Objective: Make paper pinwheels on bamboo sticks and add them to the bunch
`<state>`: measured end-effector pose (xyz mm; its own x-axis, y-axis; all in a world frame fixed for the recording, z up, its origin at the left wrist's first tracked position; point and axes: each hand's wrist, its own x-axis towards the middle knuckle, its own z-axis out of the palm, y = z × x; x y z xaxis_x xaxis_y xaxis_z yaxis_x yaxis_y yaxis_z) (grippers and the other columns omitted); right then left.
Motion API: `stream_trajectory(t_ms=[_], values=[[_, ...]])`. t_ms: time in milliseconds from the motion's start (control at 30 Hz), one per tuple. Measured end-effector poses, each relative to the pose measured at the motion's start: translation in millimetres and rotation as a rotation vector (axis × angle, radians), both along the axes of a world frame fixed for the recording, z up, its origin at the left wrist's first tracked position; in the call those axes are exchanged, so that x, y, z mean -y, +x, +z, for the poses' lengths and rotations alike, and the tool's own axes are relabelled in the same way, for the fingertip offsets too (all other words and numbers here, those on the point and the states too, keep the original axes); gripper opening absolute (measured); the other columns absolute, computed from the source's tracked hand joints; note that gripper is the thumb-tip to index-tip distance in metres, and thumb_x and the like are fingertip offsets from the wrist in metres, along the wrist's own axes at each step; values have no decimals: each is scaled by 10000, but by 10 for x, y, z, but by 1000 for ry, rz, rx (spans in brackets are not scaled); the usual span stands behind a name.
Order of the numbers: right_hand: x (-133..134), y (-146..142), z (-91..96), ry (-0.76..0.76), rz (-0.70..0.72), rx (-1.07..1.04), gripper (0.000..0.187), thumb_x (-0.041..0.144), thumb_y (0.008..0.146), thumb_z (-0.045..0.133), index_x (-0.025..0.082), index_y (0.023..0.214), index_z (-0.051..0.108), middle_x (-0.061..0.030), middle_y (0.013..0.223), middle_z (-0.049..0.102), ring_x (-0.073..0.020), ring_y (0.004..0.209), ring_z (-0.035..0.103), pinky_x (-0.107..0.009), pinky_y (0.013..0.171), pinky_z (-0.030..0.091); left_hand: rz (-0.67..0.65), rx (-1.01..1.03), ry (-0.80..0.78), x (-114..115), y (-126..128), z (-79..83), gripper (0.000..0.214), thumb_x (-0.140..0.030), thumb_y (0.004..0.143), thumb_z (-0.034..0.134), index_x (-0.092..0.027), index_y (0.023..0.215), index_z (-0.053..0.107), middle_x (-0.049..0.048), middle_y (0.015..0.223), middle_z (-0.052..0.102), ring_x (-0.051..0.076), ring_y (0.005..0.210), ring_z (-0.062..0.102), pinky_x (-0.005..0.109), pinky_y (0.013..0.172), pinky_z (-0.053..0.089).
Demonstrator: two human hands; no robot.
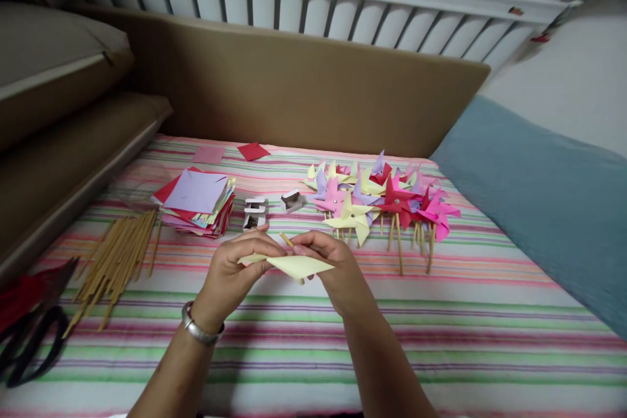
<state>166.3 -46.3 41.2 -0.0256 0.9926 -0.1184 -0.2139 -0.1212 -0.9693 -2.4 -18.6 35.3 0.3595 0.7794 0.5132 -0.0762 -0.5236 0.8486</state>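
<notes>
Place: a bed [441,339] with a striped sheet, a brown padded board and white rails behind it.
Far left: black scissors [29,346] lie at the edge of the bed, next to something red.
Sticks: a loose bunch of thin wooden sticks [115,261] lies flat on the sheet, near the scissors.
Paper stack: a pile of coloured paper squares [196,199] sits just past the sticks, with a pale purple one on top.
Left hand: the left hand [235,274] is closed in a pinch on the left end of the yellow paper [298,266]. A silver bracelet [200,328] is on that wrist.
Yellow paper: it is held up over the middle of the bed, between both hands, folded to a point on the right.
Small stick: a short stick [287,240] pokes up behind the paper. Which hand grips it cannot be told.
Right hand: the right hand [337,268] is closed in a pinch on the top edge of the paper.
How it handles: the paper looks very light, thin and bendy. It would crease or tear easily, so a soft pinch at the edges and corners seems best.
Behind the hands: small white boxes [255,212] stand on the sheet.
Right: a heap of paper pinwheels [382,199] on sticks, pink, red, yellow and purple.
Far right: a blue blanket [539,209].
</notes>
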Motion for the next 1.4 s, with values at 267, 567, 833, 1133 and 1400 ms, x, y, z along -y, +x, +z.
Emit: stream_trajectory(t_ms=[267, 567, 833, 1133, 1400], values=[[0, -10, 0, 39, 23, 43, 164, 336, 716, 686, 174, 741, 676, 22, 630, 591, -71, 527, 477, -186, 459, 328, 67, -44, 167, -6, -22, -5, 126, -154, 788, 629, -233, 858, 697, 25, 839, 707, 160, 802, 636, 449, 1020, 361], [34, -11, 34, 130, 41, 164, 128, 289, 747, 620, 185, 790, 678, 18, 590, 590, -86, 497, 474, -203, 449, 346, 123, -54, 250, 1, 1, 23, 144, -124, 783, 624, -227, 865, 684, 19, 823, 705, 158, 800, 637, 477, 1021, 371], [52, -12, 25, 222, 20, 199, 119, 214, 733, 606, 206, 820, 686, -2, 679, 624, -131, 615, 560, -241, 552, 433, 176, 0, 251, 14, 22, 5, 190, -103, 768, 633, -252, 873, 688, -6, 849, 706, 151, 836, 641, 465, 1010, 397], [46, -18, 15, 289, -12, 256, 114, 237, 752, 606, 223, 824, 694, -11, 735, 612, -149, 690, 574, -261, 605, 449, 175, -14, 249, 13, -14, -5, 129, -166, 785, 625, -233, 868, 696, 20, 848, 719, 170, 822, 657, 473, 998, 400], [48, -22, 19, 285, 2, 255, 103, 241, 757, 611, 225, 813, 697, -26, 783, 601, -162, 729, 572, -258, 591, 442, 172, -15, 246, 14, -24, -7, 124, -169, 785, 625, -232, 868, 693, 30, 842, 717, 172, 812, 652, 482, 991, 404]])
